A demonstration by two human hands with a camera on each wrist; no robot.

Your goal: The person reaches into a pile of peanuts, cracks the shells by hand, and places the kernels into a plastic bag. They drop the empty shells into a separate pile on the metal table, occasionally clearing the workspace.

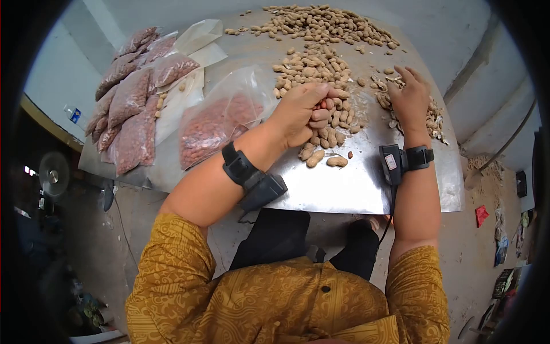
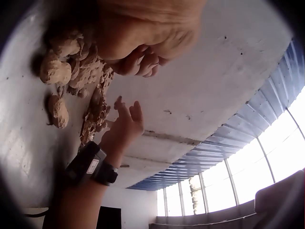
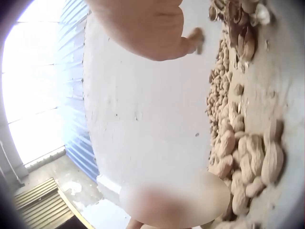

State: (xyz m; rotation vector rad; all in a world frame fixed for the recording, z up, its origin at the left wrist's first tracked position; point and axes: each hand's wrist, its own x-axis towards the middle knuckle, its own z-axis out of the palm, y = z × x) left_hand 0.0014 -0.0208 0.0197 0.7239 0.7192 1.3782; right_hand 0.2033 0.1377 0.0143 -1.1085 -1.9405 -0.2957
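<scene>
Metal table (image 1: 344, 195) by a pale wall: peanut shelling looks well along, with plenty left.
Roughly eight sealed bags (image 1: 129, 103) of red kernels lie stacked at the far left, and one open bag (image 1: 215, 129) beside them is part full. Two heaps of unshelled peanuts (image 1: 312, 66) remain, near and far, too many to count. The left hand (image 1: 301, 112) curls its fingers round a few kernels (image 1: 326, 104) above the near heap. The right hand (image 1: 409, 97) rests with its fingers spread on the single heap of shells (image 1: 435, 123).
</scene>
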